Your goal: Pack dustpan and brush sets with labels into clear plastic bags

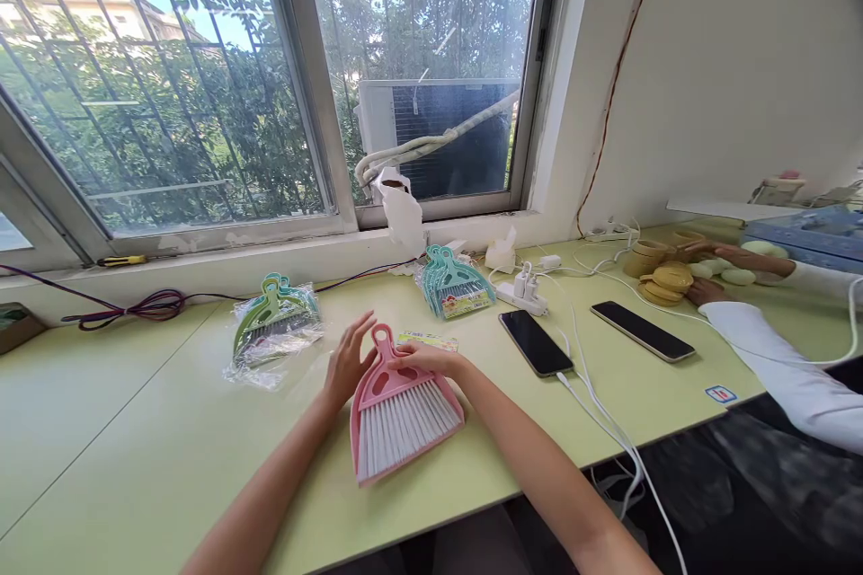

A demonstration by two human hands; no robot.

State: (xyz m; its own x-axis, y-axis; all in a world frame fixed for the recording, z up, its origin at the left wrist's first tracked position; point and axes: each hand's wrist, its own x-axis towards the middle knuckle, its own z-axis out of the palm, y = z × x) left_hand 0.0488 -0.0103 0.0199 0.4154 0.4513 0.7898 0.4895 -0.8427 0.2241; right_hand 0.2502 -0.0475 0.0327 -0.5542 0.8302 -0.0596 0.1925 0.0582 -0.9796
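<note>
A pink hand brush (404, 422) with white bristles lies nested in a pink dustpan (354, 431) on the table, handles pointing away from me. My right hand (424, 358) is closed on the brush near the base of its handle, from the right side. At the left edge of the set, my left hand (349, 364) has its fingers stretched out and apart, its thumb side close to the dustpan. A printed label card (428, 341) lies partly hidden behind my right hand.
Left stands a green brush-and-dustpan set (273, 319) in clear plastic; several teal sets (455, 283) lie farther back. Two phones (536, 341) and white cables (600, 409) are on the right. Beyond them, a co-worker's hand (705, 290) touches yellow round items (664, 283).
</note>
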